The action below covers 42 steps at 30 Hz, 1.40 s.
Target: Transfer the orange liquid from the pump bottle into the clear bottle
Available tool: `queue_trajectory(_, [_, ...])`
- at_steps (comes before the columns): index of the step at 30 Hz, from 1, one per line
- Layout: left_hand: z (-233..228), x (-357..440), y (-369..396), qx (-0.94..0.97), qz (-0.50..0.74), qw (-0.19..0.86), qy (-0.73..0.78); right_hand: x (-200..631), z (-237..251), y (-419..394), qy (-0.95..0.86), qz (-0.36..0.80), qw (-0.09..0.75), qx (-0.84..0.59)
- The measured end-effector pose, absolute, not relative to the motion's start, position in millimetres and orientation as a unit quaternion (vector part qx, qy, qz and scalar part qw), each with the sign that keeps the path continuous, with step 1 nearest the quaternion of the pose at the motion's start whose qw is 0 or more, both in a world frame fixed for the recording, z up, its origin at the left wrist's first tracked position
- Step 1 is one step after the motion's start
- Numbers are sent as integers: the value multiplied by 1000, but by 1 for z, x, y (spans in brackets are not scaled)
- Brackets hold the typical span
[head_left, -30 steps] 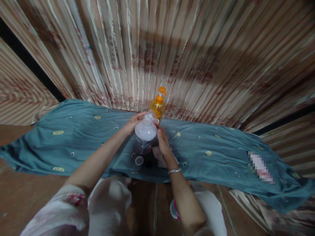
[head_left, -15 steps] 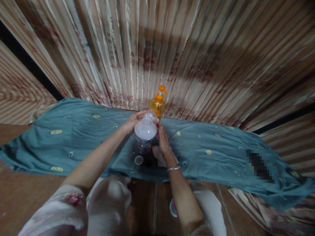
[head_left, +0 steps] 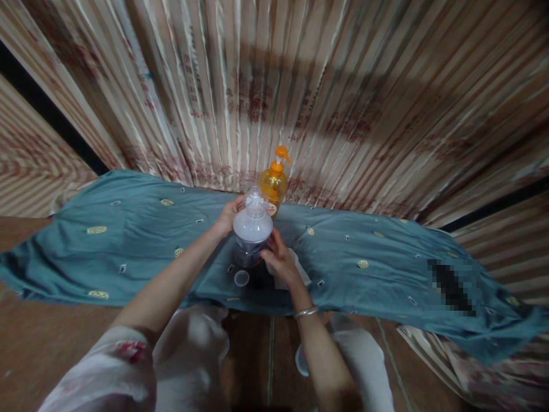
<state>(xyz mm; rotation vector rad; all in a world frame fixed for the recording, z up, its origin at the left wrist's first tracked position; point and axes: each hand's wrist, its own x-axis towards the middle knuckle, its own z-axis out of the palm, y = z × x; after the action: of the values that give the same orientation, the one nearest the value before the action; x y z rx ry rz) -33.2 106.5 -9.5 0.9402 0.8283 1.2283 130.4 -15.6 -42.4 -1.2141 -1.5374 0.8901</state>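
A clear plastic bottle point(head_left: 252, 228) with an uncapped neck and wide shoulders stands on the cloth in front of me. Just behind its neck is a second clear plastic bottle point(head_left: 254, 194), mostly hidden by the first. My left hand point(head_left: 231, 216) grips this rear bottle from the left, its fingertips partly covered. At the lower right side of the front bottle is my right hand point(head_left: 281, 257), with thumb and fingers curled against it. A yellow pump bottle point(head_left: 274, 182) with an orange pump head stands upright behind both clear ones.
A small round translucent lid point(head_left: 242, 278) lies near the front edge of the teal cloth point(head_left: 141, 229). White paper or tissue point(head_left: 298, 273) lies by my right wrist. A pleated curtain point(head_left: 274, 86) hangs close behind. A blurred dark object point(head_left: 452, 287) rests at the right.
My right hand has moved down and nearer, from beside the rear bottle to the front bottle's lower side. The rear bottle and my left hand have shifted slightly.
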Motion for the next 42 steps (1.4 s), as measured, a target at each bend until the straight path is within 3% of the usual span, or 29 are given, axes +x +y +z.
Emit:
queue_trajectory(14, [-10, -29, 95, 365, 612, 583, 389, 102, -38, -2, -617, 374, 466, -513])
queue_trajectory(26, [13, -30, 88, 466, 625, 509, 365, 97, -16, -12, -596, 368, 462, -543])
queue_trajectory(36, [54, -5, 52, 559, 648, 390, 340, 129, 37, -70, -563, 383, 517, -519])
queue_trajectory(42, [44, 16, 18, 531, 652, 421, 340, 178, 45, -117, -520, 394, 543, -528])
